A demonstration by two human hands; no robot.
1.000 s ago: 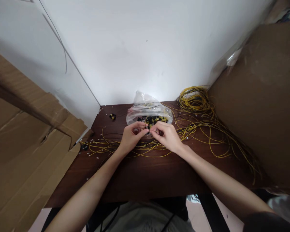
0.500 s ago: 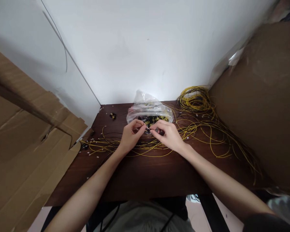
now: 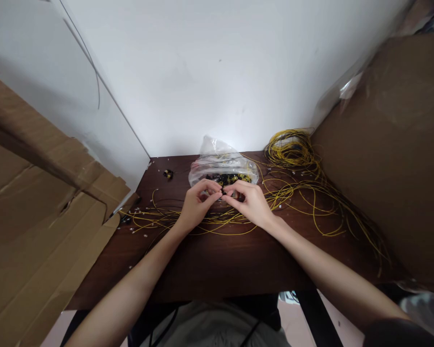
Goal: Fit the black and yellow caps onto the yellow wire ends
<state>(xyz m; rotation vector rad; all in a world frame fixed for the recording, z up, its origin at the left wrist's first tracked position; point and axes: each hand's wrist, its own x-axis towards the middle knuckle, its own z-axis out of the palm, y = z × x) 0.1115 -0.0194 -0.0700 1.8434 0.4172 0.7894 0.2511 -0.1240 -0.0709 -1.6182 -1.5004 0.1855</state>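
Observation:
My left hand [image 3: 198,200] and my right hand [image 3: 251,200] meet fingertip to fingertip over the table, in front of a clear plastic bag [image 3: 220,156]. Each is pinched, thumb against forefinger. Something small and dark sits between the fingertips; the fingers hide most of it, so its kind does not show. Just behind them, small black and yellow parts [image 3: 244,178] fill the open mouth of the bag. Below the hands, long yellow and black wires [image 3: 231,233] run across the tabletop.
A coil of yellow and black wire [image 3: 287,149] lies at the back right of the dark wooden table [image 3: 231,270]. Cardboard [image 3: 75,231] stands at the left, and a large brown box [image 3: 394,159] at the right. A black-and-yellow piece [image 3: 168,174] lies back left.
My fingertips have come closer together, now nearly touching, and cover more of the small dark thing. The bag and wires stay where they were.

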